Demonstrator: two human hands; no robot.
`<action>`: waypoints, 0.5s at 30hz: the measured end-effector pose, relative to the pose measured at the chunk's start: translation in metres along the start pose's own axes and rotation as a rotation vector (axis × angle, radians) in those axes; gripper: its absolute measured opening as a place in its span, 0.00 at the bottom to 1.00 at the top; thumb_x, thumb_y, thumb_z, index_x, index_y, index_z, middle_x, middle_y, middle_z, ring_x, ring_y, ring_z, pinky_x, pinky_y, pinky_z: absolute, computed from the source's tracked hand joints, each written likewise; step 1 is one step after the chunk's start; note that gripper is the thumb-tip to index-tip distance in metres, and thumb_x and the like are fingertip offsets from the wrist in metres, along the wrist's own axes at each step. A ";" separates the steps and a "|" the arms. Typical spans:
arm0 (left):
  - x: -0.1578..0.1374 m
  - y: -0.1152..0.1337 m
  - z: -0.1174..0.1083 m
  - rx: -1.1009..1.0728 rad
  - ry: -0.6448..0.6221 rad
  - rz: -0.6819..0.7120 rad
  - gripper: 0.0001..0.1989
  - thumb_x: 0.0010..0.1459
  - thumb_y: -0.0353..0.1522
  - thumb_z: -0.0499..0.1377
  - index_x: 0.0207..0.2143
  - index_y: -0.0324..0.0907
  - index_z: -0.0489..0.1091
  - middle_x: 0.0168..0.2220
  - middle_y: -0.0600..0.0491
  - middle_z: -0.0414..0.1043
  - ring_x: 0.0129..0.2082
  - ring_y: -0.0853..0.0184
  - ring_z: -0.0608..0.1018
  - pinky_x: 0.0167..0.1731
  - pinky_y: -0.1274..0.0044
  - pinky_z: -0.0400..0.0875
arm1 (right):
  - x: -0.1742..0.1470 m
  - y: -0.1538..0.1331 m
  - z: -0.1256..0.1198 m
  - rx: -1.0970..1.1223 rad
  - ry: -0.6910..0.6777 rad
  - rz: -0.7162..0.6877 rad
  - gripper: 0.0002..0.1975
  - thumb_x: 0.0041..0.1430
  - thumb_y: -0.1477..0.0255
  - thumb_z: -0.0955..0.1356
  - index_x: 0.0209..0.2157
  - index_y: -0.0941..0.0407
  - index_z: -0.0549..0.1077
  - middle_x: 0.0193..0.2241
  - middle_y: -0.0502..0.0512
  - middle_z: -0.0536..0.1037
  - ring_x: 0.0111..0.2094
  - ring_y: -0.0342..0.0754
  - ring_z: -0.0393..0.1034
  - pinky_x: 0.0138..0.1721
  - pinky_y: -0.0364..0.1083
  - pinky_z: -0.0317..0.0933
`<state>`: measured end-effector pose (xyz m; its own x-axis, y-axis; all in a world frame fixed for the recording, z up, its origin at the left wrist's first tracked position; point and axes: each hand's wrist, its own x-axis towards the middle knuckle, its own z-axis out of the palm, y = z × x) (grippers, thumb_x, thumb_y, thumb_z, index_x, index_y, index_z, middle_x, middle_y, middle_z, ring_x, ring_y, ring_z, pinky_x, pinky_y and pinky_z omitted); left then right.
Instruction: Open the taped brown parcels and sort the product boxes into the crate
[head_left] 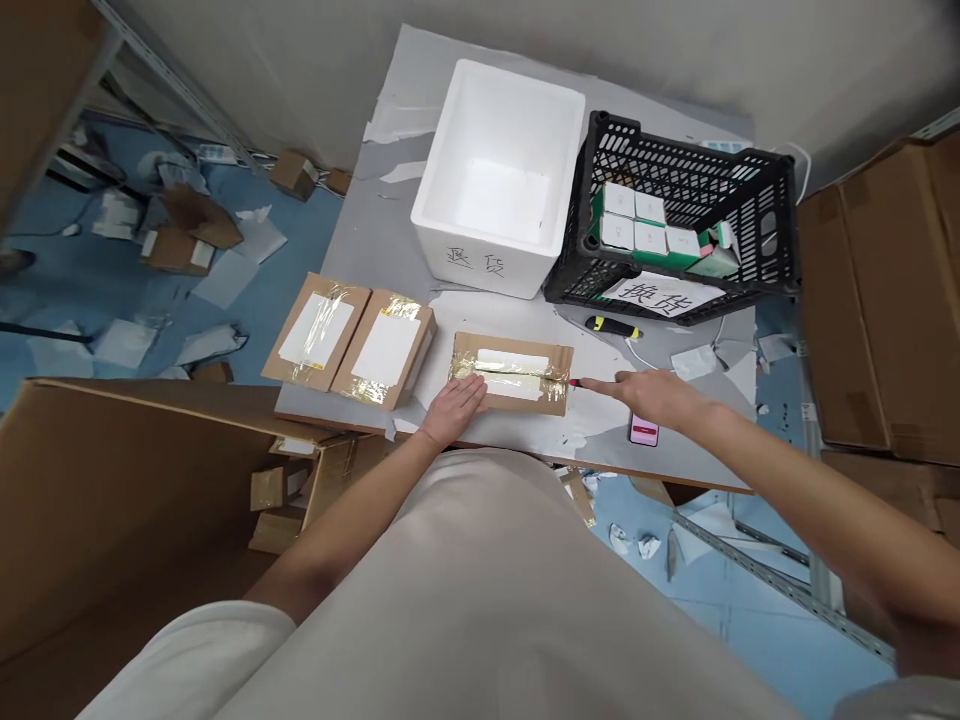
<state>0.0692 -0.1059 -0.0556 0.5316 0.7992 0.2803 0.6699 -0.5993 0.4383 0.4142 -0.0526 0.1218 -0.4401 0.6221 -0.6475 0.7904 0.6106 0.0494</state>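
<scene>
A taped cardboard box (556,403) with white labels lies on the table in front of me, a dark seam running along its top. My left hand (455,408) rests flat on its left end, fingers stretched out. At the box's right end, my right hand (649,393) is closed around a small red box cutter (575,382), its index finger pointing along it. Only the cutter's tip shows, touching or very near the box edge; the palm hides the rest. Below the right hand lies a phone (643,431) with a lit screen.
Two taped boxes (386,350) stand left on the table (405,265). Behind are a white foam box (499,255) and a black crate (675,282) holding several white-and-green cartons (650,238). A yellow-and-black knife (613,327) lies before the crate. A large open carton (127,500) stands at lower left.
</scene>
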 end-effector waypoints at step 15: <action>0.046 0.015 -0.044 0.139 -0.137 -0.059 0.40 0.47 0.54 0.59 0.56 0.39 0.63 0.57 0.36 0.62 0.60 0.45 0.61 0.58 0.55 0.50 | -0.026 -0.049 0.136 1.608 0.435 0.379 0.35 0.58 0.55 0.63 0.64 0.52 0.53 0.27 0.49 0.71 0.16 0.39 0.62 0.17 0.41 0.61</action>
<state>0.0802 -0.0763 0.0015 0.5489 0.8250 0.1345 0.7620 -0.5599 0.3254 0.4444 -0.1654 0.0332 -0.0004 0.8493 -0.5279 0.3517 -0.4941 -0.7951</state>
